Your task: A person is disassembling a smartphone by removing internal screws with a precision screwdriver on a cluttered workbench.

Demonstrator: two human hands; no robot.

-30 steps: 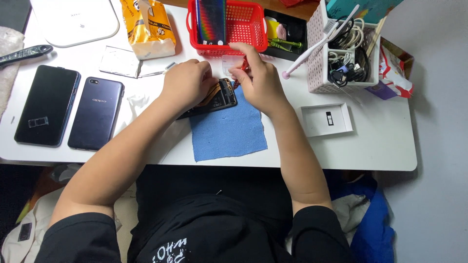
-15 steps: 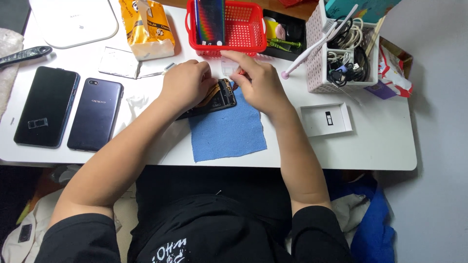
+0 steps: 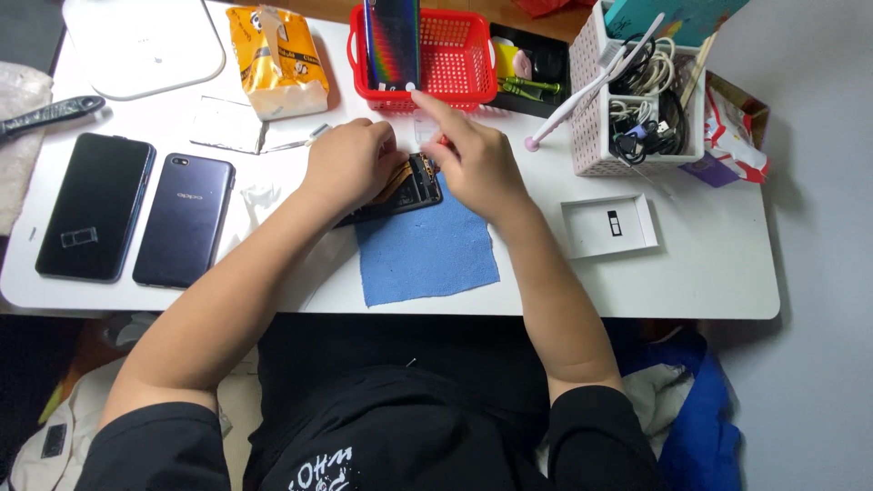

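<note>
An opened phone [image 3: 411, 189] with its dark insides and orange flex parts showing lies on the top edge of a blue cloth [image 3: 426, 255] on the white table [image 3: 691, 282]. My left hand [image 3: 350, 164] rests curled on the phone's left half and holds it down. My right hand [image 3: 473, 156] is over the phone's right end, fingers pinched around a small red-tipped tool, with the index finger stretched toward the red basket [image 3: 455, 64]. The tool's tip is hidden by my fingers.
Two dark phones [image 3: 95, 207] [image 3: 185, 221] lie at the left. At the back stand a white pad [image 3: 145, 41], an orange tissue pack [image 3: 277, 59], a black tray with small tools [image 3: 532, 68], and a white basket of cables [image 3: 641, 100]. A small white box [image 3: 607, 225] sits right.
My right hand has shifted a little, and its index finger now points up toward the red basket. The left hand stays on the phone.
</note>
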